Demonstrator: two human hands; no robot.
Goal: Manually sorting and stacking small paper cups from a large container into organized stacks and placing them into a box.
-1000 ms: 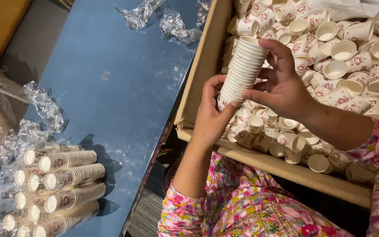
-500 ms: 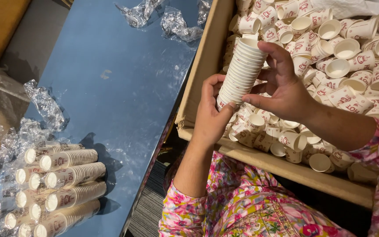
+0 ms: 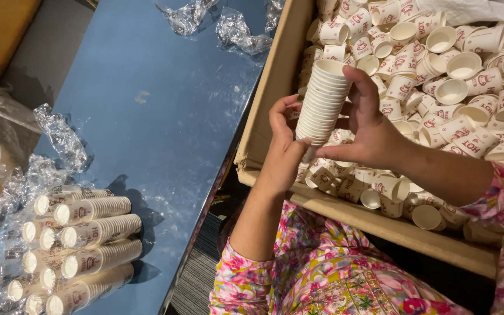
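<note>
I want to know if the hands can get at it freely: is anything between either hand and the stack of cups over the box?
Nothing visible. Both the left hand and right hand already hold the cup stack directly, above the loose cups in the cardboard box.

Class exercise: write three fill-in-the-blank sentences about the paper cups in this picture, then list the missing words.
1. Both hands hold a nested ____ of small white paper cups.
2. Loose printed paper cups fill the brown ____ box.
3. Wrapped cup sleeves lie on the ____ tabletop.

Missing words: stack; cardboard; blue
</note>
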